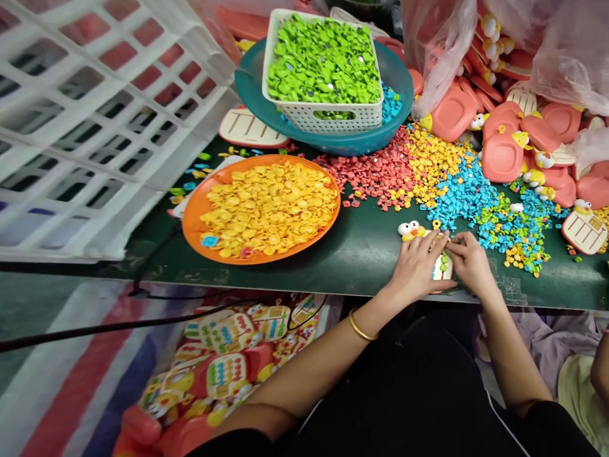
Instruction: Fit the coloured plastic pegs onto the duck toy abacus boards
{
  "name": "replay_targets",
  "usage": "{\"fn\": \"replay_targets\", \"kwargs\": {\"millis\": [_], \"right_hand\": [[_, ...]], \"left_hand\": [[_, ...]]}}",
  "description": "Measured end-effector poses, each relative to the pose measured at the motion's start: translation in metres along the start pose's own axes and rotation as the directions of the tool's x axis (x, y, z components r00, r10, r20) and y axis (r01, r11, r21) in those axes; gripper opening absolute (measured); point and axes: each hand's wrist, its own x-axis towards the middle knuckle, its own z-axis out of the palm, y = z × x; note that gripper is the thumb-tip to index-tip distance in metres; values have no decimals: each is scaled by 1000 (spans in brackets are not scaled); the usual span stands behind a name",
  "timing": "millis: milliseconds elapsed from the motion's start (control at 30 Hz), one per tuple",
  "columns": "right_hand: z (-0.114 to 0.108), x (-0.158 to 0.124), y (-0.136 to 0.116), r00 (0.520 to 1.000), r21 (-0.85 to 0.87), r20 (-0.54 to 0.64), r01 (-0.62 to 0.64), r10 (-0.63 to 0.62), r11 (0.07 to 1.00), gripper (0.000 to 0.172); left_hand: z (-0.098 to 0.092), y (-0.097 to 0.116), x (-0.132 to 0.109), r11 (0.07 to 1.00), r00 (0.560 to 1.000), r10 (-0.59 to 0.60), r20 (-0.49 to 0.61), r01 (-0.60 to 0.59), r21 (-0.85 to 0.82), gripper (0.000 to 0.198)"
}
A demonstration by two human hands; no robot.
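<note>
A small toy board (442, 265) with a cream face, grooves and a cartoon animal head with bulging eyes lies at the front edge of the green table. My left hand (419, 263) rests across it, gripping it with the fingers over the top and the thumb along the near edge. My right hand (472, 261) is at the board's right side, its thumb and forefinger pinched together; whatever is between them is hidden. A few green pieces sit in a groove of the board, beside some blue ones. Just beyond my hands spreads a heap of small blue pieces (459, 193).
An orange plate (190, 231) of yellow pieces stands left. Behind it, a white basket (328, 117) of green pieces sits in a teal basin (252, 82). Red pieces (375, 168) and pink toy bodies (504, 155) lie beyond. A white crate (95, 127) leans left; finished-looking boards (228, 374) lie below.
</note>
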Motion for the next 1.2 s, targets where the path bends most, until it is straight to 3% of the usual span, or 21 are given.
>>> {"fn": "replay_targets", "kwargs": {"millis": [133, 267, 400, 467, 567, 633, 700, 900, 1033, 1133, 1200], "right_hand": [[-20, 25, 35, 964, -177, -239, -159, 114, 971, 31], [-27, 51, 55, 977, -326, -197, -141, 78, 935, 27], [-29, 56, 48, 984, -363, -159, -138, 85, 922, 19], [-31, 49, 38, 990, -280, -103, -124, 99, 952, 16], [-27, 28, 18, 991, 5, 80, -113, 112, 994, 14], [-18, 17, 6, 970, 177, 211, -159, 121, 971, 13], [-6, 14, -4, 959, 232, 245, -200, 142, 952, 12], [17, 18, -22, 988, 144, -27, -146, 152, 979, 14], [9, -8, -19, 988, 171, -119, -76, 97, 982, 20], [-1, -32, -4, 927, 101, -331, -152, 177, 983, 24], [-5, -42, 8, 887, 38, -400, -234, 229, 972, 25]], "left_hand": [[3, -3, -2, 998, 998, 54, -11, -53, 25, 80], [5, -5, -3, 998, 997, 70, -43, -69, 6, 76], [5, -4, -4, 998, 998, 55, -39, -55, 2, 78], [4, -4, -7, 999, 998, 44, -34, -44, -6, 77], [2, -4, -11, 999, 999, 43, -28, -43, -25, 75], [0, -4, -13, 998, 999, 31, -27, -33, -48, 79], [-2, -3, -12, 997, 1000, 2, -31, -4, -83, 85], [-3, 0, -8, 995, 999, -44, -9, 42, -94, 104], [-3, -1, -8, 999, 1000, -22, 12, 22, -29, 91], [-4, -1, -10, 1000, 1000, 1, 14, -1, -6, 81], [-6, -2, -13, 1000, 1000, 21, 17, -21, -3, 79]]}}
